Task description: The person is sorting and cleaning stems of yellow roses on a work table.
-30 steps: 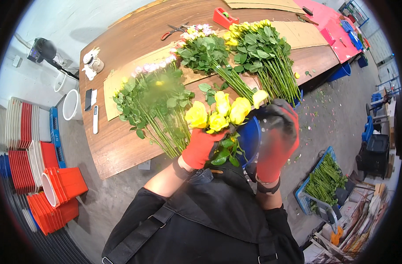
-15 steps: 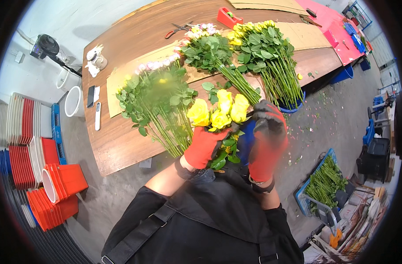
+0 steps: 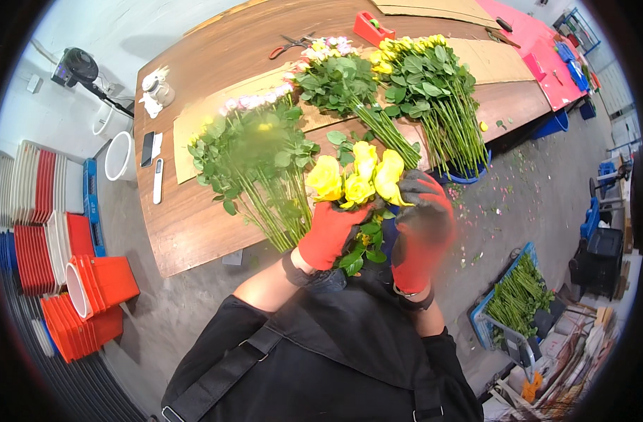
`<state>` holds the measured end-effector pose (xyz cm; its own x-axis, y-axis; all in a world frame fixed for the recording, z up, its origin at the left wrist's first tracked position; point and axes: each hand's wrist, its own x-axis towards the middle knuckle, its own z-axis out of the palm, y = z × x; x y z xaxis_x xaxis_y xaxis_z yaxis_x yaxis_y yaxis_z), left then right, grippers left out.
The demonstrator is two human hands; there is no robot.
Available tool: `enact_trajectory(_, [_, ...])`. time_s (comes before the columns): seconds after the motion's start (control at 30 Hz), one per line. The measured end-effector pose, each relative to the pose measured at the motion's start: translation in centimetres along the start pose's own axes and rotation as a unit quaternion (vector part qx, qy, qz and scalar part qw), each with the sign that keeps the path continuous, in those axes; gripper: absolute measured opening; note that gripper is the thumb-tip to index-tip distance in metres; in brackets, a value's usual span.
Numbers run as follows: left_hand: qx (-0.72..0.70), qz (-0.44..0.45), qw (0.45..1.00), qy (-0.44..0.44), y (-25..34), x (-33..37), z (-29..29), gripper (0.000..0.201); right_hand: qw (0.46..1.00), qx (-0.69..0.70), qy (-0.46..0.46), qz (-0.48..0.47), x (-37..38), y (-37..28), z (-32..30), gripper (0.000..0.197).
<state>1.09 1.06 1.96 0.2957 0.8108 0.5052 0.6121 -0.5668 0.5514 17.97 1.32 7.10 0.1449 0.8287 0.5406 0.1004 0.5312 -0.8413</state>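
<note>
In front of my chest, my left hand (image 3: 331, 233), in a red and dark grey glove, is closed round a small bunch of yellow roses (image 3: 359, 188); its stems are mostly hidden, and green leaves hang below the hand. My right hand (image 3: 425, 224), gloved alike and partly blurred, pinches an outer petal of the rightmost rose (image 3: 390, 176), which is drawn outward. Beyond my hands, on the wooden table (image 3: 195, 239), lie a heap of pale pink and yellow roses (image 3: 255, 155), a tied bunch of pink roses (image 3: 335, 77) and a large bunch of yellow roses (image 3: 434, 91).
Scissors (image 3: 290, 46) and a red tape dispenser (image 3: 372, 29) lie at the table's far side. A phone (image 3: 148, 149) is near its left edge. White buckets (image 3: 119, 156) and orange crates (image 3: 103, 285) stand on the left. A blue-edged cart (image 3: 515, 295) holds green stems at right.
My right hand has moved slightly left onto the rightmost rose, and one of its petals now bends outward. My left hand still holds the bunch.
</note>
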Motion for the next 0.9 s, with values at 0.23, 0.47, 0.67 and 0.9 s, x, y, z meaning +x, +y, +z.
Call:
enact_trajectory(0.23, [-0.576,-0.33,0.746,0.047,-0.1,0.5,-0.9,0.043,0.985,0.138,-0.052,0.09,0.1,0.6,-2.4,0.037])
enact_trajectory(0.47, [-0.478,-0.235,0.841,-0.097,-2.5,-1.0,-1.6,0.065,0.961,0.028,-0.053,0.271,4.9,-3.0,-3.2,0.046])
enact_trajectory(0.67, [-0.528,-0.168,0.814,-0.173,-1.2,0.4,-3.2,0.077,0.833,0.285,-0.293,0.373,5.2,-3.2,-2.7,0.065])
enact_trajectory(0.9, [-0.386,-0.096,0.915,-0.072,0.6,1.1,-3.5,0.09,0.904,0.26,-0.17,0.294,3.3,-1.5,-1.0,0.045])
